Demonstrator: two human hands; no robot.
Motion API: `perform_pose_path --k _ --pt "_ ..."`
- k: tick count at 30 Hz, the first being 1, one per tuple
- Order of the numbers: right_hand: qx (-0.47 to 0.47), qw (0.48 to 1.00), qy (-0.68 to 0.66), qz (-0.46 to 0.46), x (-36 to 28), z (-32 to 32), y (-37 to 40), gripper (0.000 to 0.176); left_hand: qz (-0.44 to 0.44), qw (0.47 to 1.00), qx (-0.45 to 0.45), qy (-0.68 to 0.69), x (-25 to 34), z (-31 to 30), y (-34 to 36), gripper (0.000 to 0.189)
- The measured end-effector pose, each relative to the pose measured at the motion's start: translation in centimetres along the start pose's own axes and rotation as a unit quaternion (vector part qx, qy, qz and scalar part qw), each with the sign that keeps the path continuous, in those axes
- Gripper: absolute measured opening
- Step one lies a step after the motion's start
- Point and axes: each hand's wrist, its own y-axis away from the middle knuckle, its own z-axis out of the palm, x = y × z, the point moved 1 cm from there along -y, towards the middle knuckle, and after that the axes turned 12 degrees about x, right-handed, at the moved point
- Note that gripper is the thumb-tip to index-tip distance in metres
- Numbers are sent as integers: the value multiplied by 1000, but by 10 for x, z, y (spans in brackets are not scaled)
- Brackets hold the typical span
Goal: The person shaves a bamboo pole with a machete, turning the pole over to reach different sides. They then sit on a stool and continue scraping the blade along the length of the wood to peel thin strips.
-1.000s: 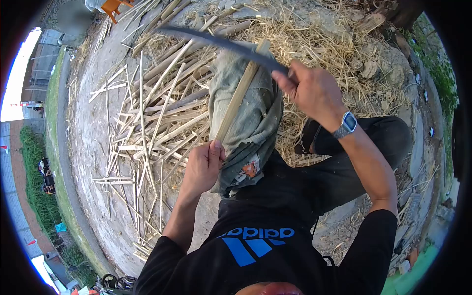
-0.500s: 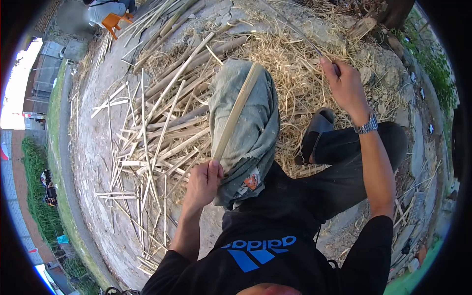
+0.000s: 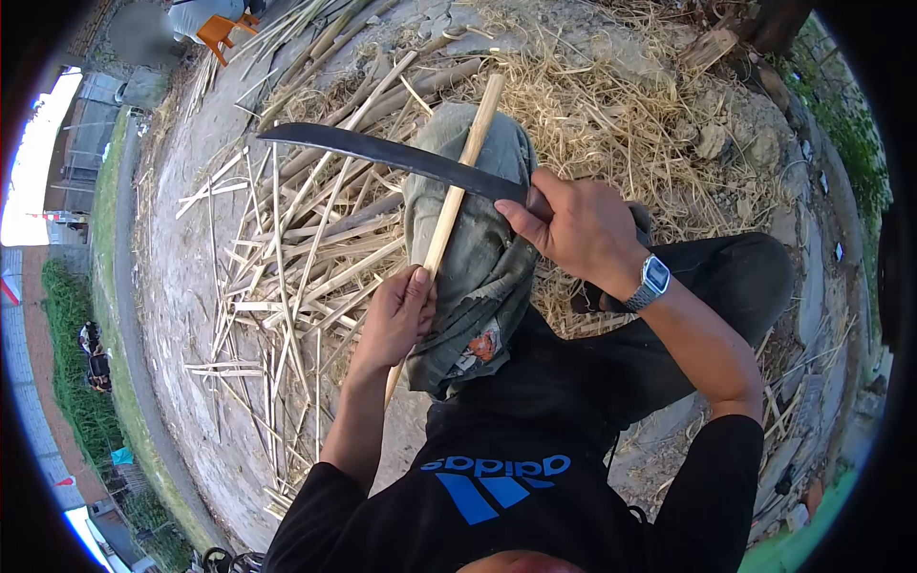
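Observation:
My left hand (image 3: 396, 315) is closed round a pale split strip of wood (image 3: 447, 224), which looks like bamboo. The strip slants up and away across a grey-green cloth (image 3: 478, 253) draped over my knee, and its near end pokes out below my hand. In my right hand (image 3: 578, 229) is the handle of a machete (image 3: 382, 151) with a long, dark, slightly curved blade. The blade crosses over the strip, pointing left. A wristwatch (image 3: 650, 282) is on my right wrist.
Many split strips (image 3: 287, 258) lie criss-crossed on the ground to the left, with thicker poles (image 3: 420, 91) beyond. Curly shavings (image 3: 611, 115) cover the ground ahead and right. An orange stool (image 3: 222, 36) with a seated person stands at the far left. A tree trunk (image 3: 778, 24) rises at upper right.
My right hand has come left and down, swinging the machete from pointing away to lying across the strip. The strip has shifted in my left hand, and its near end now shows below.

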Motion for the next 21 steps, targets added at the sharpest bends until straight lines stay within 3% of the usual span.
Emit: perform_pose_path --k 5,10,15,17,21 --pt "-4 999 40 -7 12 5 -14 56 2 999 46 -26 10 8 4 39" --pt "27 997 44 -51 6 5 -8 59 -60 996 -28 61 6 -2 1 38" --pt "64 995 75 -4 14 -4 -35 60 -44 997 -14 63 8 4 6 39" --pt "-65 995 82 7 3 -7 -27 60 -67 995 -16 66 8 6 3 39" --pt "-34 997 59 -24 17 -1 -30 54 -36 997 -25 61 7 3 2 38"
